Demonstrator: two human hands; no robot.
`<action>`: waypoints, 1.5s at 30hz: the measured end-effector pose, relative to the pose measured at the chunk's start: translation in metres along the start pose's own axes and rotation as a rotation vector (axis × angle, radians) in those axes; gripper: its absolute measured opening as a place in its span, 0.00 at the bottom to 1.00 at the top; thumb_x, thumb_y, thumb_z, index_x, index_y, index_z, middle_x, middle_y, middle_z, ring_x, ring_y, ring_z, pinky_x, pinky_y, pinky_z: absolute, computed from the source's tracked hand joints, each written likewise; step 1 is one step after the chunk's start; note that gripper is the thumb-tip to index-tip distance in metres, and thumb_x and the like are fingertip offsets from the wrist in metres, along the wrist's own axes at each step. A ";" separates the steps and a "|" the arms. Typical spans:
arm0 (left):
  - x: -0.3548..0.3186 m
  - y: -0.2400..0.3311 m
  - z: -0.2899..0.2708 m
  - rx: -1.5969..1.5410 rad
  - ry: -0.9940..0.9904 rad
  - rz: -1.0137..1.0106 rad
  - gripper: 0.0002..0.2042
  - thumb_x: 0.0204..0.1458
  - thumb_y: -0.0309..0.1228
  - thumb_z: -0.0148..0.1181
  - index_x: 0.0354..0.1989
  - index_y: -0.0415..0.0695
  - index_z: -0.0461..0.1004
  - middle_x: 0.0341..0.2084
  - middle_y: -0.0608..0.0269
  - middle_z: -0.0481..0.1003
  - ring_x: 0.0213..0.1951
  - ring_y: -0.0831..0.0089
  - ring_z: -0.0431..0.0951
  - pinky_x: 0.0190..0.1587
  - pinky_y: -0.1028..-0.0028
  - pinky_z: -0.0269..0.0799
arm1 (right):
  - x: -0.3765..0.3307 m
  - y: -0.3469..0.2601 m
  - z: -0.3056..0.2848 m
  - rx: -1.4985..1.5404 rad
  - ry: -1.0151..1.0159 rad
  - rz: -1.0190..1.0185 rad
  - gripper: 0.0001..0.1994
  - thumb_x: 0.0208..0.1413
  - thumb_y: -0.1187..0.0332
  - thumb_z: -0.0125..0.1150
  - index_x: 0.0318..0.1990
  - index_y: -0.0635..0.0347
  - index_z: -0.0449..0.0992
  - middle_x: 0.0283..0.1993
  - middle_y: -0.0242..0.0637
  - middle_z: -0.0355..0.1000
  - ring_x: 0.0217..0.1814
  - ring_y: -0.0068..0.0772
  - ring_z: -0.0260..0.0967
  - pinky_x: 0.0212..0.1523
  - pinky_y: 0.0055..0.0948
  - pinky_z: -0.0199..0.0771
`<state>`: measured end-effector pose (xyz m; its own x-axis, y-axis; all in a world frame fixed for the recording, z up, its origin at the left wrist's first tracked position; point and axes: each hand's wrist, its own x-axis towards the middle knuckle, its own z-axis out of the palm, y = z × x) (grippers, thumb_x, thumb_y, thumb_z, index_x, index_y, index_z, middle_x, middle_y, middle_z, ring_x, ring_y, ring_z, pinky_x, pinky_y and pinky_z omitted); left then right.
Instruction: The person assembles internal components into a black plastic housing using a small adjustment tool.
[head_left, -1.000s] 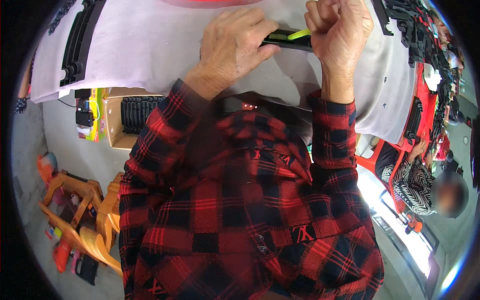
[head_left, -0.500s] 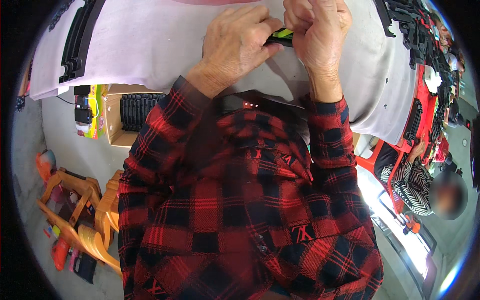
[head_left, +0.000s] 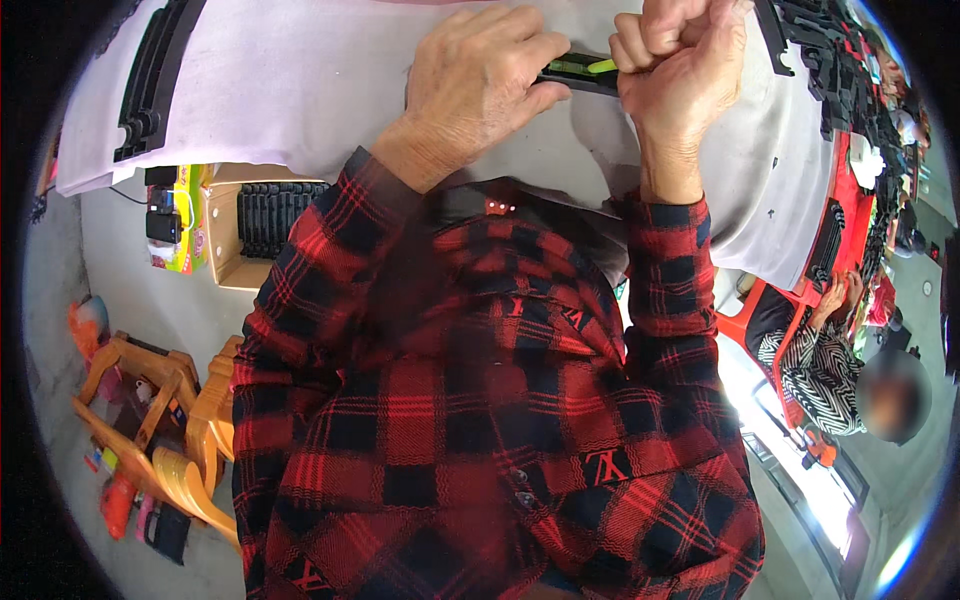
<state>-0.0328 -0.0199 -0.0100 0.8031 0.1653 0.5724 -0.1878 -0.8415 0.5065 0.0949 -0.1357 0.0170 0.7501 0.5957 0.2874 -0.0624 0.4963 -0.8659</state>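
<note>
A long black plastic part (head_left: 594, 84) lies across the pale cloth, its middle showing between my hands. My left hand (head_left: 478, 85) is closed over its left end, thumb along the near edge and fingers on the far side. My right hand (head_left: 680, 75) is a fist around a thin yellow-green stick-like thing (head_left: 602, 66). Only the tip of this stick shows, pointing left over the black part's channel; the rest is hidden in the fist. A greenish strip (head_left: 570, 69) shows inside the channel.
Similar black parts lie at the table's left (head_left: 160, 80). A heap of black parts (head_left: 825, 60) lies at the right. Below the table edge stands a cardboard box (head_left: 228, 270) of black parts. A wooden chair (head_left: 150, 420) is lower left; another person (head_left: 820, 380) sits at right.
My right hand has moved right, with the yellow-green stick in it, baring more of the black part. My left hand has stayed nearly in place.
</note>
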 end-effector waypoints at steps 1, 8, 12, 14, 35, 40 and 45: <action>0.001 0.001 0.000 0.010 -0.003 0.006 0.18 0.37 0.32 0.76 0.38 0.44 0.77 0.30 0.59 0.72 0.36 0.56 0.76 0.40 0.60 0.71 | 0.002 0.007 0.000 0.402 -0.063 -0.010 0.28 0.75 0.46 0.37 0.24 0.54 0.61 0.16 0.24 0.50 0.13 0.17 0.37 0.15 0.23 0.39; -0.004 -0.023 0.026 0.029 0.379 0.318 0.18 0.38 0.34 0.75 0.38 0.44 0.78 0.30 0.59 0.72 0.36 0.56 0.76 0.40 0.60 0.71 | 0.001 0.012 0.001 0.788 -0.107 -0.018 0.29 0.75 0.45 0.38 0.24 0.56 0.62 0.16 0.25 0.49 0.13 0.18 0.37 0.15 0.24 0.40; -0.001 0.000 -0.001 0.041 -0.006 -0.006 0.18 0.38 0.34 0.75 0.38 0.44 0.78 0.31 0.58 0.72 0.37 0.55 0.76 0.41 0.60 0.71 | -0.005 0.006 -0.003 -0.063 0.049 -0.027 0.29 0.75 0.46 0.38 0.24 0.55 0.62 0.16 0.25 0.49 0.13 0.18 0.38 0.15 0.24 0.40; -0.002 0.000 -0.001 0.040 -0.002 -0.006 0.18 0.38 0.33 0.75 0.38 0.44 0.78 0.31 0.58 0.72 0.37 0.55 0.76 0.41 0.60 0.71 | -0.005 0.007 0.001 -0.125 0.022 -0.057 0.29 0.75 0.46 0.38 0.23 0.55 0.62 0.15 0.24 0.49 0.13 0.18 0.38 0.15 0.24 0.41; -0.003 -0.025 0.028 -0.088 0.436 0.342 0.14 0.45 0.33 0.73 0.38 0.43 0.79 0.29 0.59 0.72 0.34 0.58 0.75 0.39 0.61 0.69 | -0.006 0.012 0.002 -0.146 0.064 -0.081 0.29 0.76 0.47 0.37 0.23 0.55 0.62 0.15 0.25 0.51 0.13 0.18 0.41 0.15 0.24 0.43; -0.003 -0.002 0.007 0.113 0.018 0.032 0.19 0.40 0.38 0.75 0.41 0.46 0.81 0.32 0.62 0.73 0.40 0.57 0.77 0.43 0.60 0.72 | -0.002 0.020 -0.014 0.639 -0.120 -0.144 0.28 0.75 0.47 0.37 0.24 0.55 0.62 0.16 0.25 0.51 0.13 0.18 0.40 0.15 0.24 0.43; -0.006 -0.001 0.000 0.130 0.020 0.053 0.20 0.37 0.37 0.76 0.40 0.47 0.79 0.31 0.64 0.73 0.40 0.61 0.76 0.46 0.62 0.70 | -0.006 -0.015 -0.017 0.066 0.271 0.026 0.26 0.70 0.48 0.45 0.22 0.54 0.61 0.18 0.24 0.42 0.19 0.22 0.35 0.21 0.28 0.37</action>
<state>-0.0374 -0.0201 -0.0143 0.7824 0.1274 0.6095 -0.1542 -0.9087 0.3878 0.1023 -0.1576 0.0210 0.8961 0.4219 0.1379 -0.1195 0.5286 -0.8404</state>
